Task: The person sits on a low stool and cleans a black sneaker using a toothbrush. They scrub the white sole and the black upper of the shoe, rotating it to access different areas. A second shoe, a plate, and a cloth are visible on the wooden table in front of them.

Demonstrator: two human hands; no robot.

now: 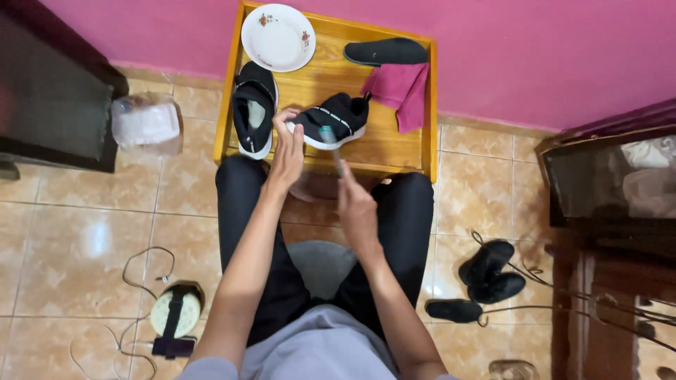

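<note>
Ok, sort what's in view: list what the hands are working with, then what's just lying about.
In use:
- left hand steadying the black shoe with white sole
- right hand, its grip around a brush whose head is at that shoe
- wooden table under them

Lying about:
- second black shoe
- white plate
- black insole
- pink cloth
- shoes on the floor
- plastic bag

glossy wooden table (394,151), matt fabric shoe (334,116), glazed plate (278,36)

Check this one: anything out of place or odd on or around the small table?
Yes. A white plate sits on the wooden table among footwear: a black shoe, a loose insole and a pink cloth. The left hand steadies a second shoe; the right hand holds a brush.
</note>
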